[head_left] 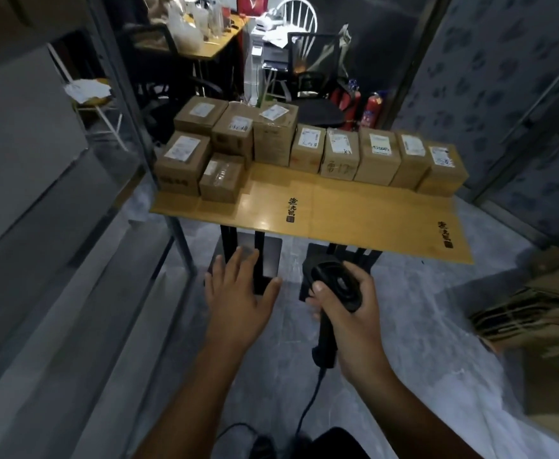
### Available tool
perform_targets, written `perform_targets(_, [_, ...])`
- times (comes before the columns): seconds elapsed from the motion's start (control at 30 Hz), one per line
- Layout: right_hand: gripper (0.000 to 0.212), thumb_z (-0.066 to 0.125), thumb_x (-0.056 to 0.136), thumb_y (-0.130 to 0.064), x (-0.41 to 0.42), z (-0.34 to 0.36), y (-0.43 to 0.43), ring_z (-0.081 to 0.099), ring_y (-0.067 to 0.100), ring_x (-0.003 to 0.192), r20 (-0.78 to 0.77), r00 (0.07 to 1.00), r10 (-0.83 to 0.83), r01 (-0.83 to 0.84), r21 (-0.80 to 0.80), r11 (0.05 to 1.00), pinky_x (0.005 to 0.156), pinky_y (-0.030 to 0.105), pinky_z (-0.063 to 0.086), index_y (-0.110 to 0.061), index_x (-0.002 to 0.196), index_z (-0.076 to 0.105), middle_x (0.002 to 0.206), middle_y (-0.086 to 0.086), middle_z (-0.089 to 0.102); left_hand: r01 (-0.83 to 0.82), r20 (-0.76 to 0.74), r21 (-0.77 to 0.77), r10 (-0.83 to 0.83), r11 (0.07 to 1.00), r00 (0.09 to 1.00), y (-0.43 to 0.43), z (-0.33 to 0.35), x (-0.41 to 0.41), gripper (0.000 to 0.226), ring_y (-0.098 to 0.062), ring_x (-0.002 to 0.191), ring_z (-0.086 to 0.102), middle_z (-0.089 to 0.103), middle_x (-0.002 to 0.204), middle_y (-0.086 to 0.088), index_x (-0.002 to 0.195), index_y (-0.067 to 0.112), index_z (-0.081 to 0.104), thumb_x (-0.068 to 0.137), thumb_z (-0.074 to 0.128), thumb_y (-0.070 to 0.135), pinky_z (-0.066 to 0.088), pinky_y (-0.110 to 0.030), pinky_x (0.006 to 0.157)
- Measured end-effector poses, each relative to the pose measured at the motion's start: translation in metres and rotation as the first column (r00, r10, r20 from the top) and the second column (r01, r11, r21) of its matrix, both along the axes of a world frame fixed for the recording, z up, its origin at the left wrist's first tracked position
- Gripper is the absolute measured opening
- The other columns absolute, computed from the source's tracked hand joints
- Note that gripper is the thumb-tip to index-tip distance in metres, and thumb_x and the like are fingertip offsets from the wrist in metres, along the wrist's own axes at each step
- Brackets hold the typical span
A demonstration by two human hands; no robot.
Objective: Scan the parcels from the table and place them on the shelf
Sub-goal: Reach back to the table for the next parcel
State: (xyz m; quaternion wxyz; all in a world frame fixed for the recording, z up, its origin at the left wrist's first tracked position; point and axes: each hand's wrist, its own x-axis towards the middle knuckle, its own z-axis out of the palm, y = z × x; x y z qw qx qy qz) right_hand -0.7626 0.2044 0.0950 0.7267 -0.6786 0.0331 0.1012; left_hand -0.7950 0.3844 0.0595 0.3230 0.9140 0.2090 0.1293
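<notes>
Our right hand (354,321) grips the black corded handheld scanner (337,283); our left hand (238,293) hangs open and empty. Brown cardboard parcels (341,157) line the far edge of the yellow table (337,213). We should step closer and aim squarely at one white label (380,144).

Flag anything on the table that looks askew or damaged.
Nothing looks damaged or toppled. Only the tallest parcel stands out: its label sits crooked on its top.

Yellow table (354,220): labelled cardboard parcels (307,150) along far edge; right hand (350,313) gripping black scanner (336,286); left hand (238,293) spread, empty
</notes>
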Motion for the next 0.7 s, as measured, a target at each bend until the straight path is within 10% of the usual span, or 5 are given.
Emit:
perform_targets(0.4, [0.051,0.084,0.087,-0.038,0.179,-0.042,0.064,0.071,0.014,0.113,-0.096,0.985,0.14,-0.142,-0.02,0.99,0.1,0.048,0.059,-0.045,0.129,0.056,0.122,-0.012,0.071,-0.086,-0.174,0.085,0.1,0.993,0.98,0.056,-0.032,0.148,0.092,-0.036,0.156,0.019,0.034,0.166,-0.006,0.156,0.021,0.043,0.086,0.027,0.079,0.017,-0.056,0.126])
perform_targets(0.7, [0.064,0.083,0.069,-0.067,0.303,-0.052,0.11,0.072,0.022,0.115,-0.139,0.96,0.242,-0.241,0.022,0.97,0.095,0.05,0.062,-0.056,0.125,0.054,0.132,-0.007,0.067,-0.202,-0.25,0.095,0.22,0.975,0.943,0.098,-0.038,0.247,0.091,-0.038,0.149,0.033,0.046,0.158,-0.012,0.151,0.014,0.049,0.088,0.036,0.077,0.023,-0.054,0.122])
